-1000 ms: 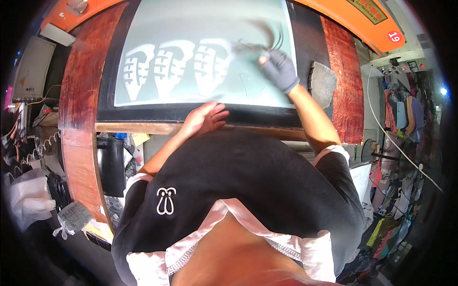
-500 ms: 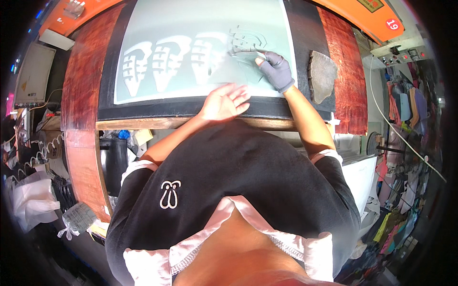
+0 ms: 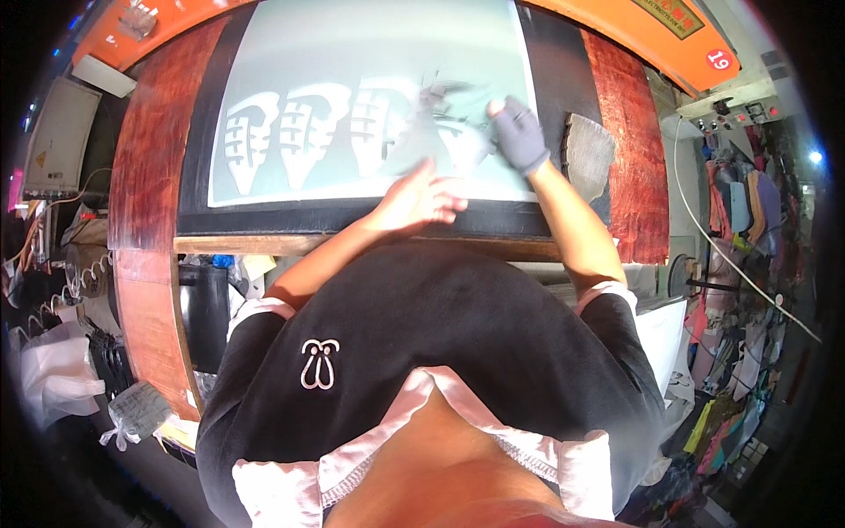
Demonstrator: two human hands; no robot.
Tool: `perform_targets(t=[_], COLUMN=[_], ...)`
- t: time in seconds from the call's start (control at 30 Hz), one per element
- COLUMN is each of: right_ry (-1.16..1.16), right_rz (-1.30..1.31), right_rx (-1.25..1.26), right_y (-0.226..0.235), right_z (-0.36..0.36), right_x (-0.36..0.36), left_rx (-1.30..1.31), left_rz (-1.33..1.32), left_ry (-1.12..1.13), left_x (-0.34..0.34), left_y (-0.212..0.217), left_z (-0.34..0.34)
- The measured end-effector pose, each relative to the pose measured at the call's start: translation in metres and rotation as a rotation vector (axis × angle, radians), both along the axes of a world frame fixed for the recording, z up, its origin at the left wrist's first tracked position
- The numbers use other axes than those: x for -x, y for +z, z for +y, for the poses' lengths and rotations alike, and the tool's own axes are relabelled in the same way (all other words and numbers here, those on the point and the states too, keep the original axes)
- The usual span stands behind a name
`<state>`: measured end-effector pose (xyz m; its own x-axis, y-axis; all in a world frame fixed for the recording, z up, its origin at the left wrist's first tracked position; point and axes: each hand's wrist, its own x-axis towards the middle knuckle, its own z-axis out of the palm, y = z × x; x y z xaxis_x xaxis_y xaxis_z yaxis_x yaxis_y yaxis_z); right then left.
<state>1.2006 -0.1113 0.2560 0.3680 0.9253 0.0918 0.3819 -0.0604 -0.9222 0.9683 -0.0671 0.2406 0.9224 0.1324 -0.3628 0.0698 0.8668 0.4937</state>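
Three white shapes (image 3: 299,145) looked done on the sheet (image 3: 370,44), a fourth (image 3: 459,151), blurry between the left hand (image 3: 418,201) and curled right hand (image 3: 519,136), seemed unfinished, and I couldn't tell if either's fingers held anything.

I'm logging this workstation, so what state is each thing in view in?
Pale sheet: flat on the black board.
White notched shapes: three side by side on the sheet.
Dark outlined item: blurred; whether held, unclear.
Left hand: bare, open, slightly blurred.
Right hand: grey-gloved, thumb tip bare; grip unclear.
Grey slab: lying right of the sheet.
Red light: lit.
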Motion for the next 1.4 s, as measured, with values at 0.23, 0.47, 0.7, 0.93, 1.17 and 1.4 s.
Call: perform_targets(t=[0.23,0.47,0.7,0.93,1.17,1.4], right_ry=[-0.414,-0.793,-0.86,-0.633,-0.148,-0.058], right_rz=[0.226,0.549,0.251,0.782,0.928,0.581], right_rx=[-0.097,-0.158,-0.347,-0.457,-0.365,-0.184], right_y=[0.003,0.023,0.079,0.097,0.112,0.101], right_z=[0.06,0.091,0.065,0.036,0.015,0.034], right_x=[-0.043,-0.114,-0.162,-0.096,0.04,0.123], left_rx=[-0.791,-0.233,-0.195,-0.308,-1.501,-1.427], left_rz=[-0.087,0.052,-0.025,0.041,-0.014,0.185], left_ry=[0.093,0.298,0.273,0.276,0.721,0.478], left_x=[0.006,-0.013,-0.012,-0.013,-0.001,0.033], left_y=[0.026,-0.016,-0.019,-0.012,0.071,0.105], left_z=[0.032,0.067,0.072,0.066,0.067,0.049])
